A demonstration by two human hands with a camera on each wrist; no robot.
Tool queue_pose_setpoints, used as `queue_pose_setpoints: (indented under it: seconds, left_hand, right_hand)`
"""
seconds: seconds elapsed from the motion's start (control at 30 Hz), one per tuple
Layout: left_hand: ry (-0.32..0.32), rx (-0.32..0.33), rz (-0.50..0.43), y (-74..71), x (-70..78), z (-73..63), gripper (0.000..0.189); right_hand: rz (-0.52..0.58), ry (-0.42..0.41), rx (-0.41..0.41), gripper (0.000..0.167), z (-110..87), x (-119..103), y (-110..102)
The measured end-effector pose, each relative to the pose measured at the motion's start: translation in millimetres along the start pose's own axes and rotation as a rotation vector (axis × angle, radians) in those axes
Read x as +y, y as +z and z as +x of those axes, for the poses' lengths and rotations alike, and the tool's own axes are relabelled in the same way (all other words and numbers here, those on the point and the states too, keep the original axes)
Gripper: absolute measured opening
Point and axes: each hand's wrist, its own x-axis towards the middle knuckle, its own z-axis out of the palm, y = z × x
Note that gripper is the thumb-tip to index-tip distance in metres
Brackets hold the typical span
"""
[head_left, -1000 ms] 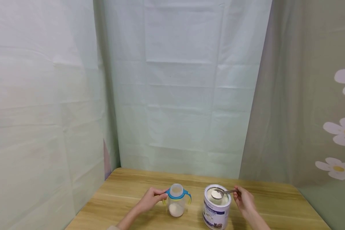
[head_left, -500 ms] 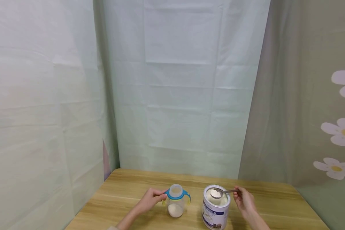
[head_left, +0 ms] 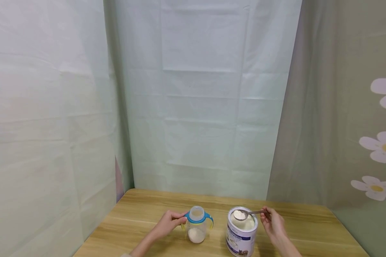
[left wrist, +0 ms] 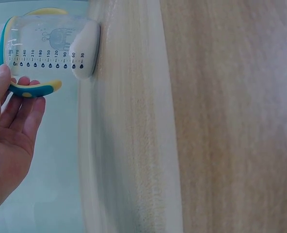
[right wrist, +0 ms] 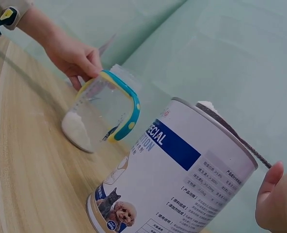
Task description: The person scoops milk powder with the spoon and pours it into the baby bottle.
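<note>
A clear baby bottle (head_left: 197, 228) with a blue and yellow handle ring stands uncapped on the table, white powder in its bottom. My left hand (head_left: 168, 224) grips the bottle's left handle (left wrist: 34, 90). To the right stands an open milk powder can (right wrist: 182, 165), pale with a dark blue band and pets printed on it. With my right hand (head_left: 272, 224) I pinch the handle of a metal spoon (head_left: 253, 212). The spoon's bowl, heaped with white powder (head_left: 239, 214), is over the can's mouth; in the right wrist view the powder shows just above the rim.
The wooden table (head_left: 141, 207) carries both containers, with a gap between bottle and can. Pale green curtains (head_left: 199, 125) hang behind and at the sides; the right one has printed white flowers (head_left: 376, 188).
The spoon with its powder has shifted slightly left and up over the can's mouth. My left hand and the bottle hold nearly the same place.
</note>
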Motion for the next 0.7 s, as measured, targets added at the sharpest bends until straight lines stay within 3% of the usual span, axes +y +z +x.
queue_pose_setpoints:
  seconds: [0.7]
  left_hand:
    - [0.000, 0.002, -0.007, 0.1, -1.8, 0.5, 0.027]
  right_hand:
    - [0.037, 0.006, -0.033, 0.039, 0.0, -1.1, 3.6]
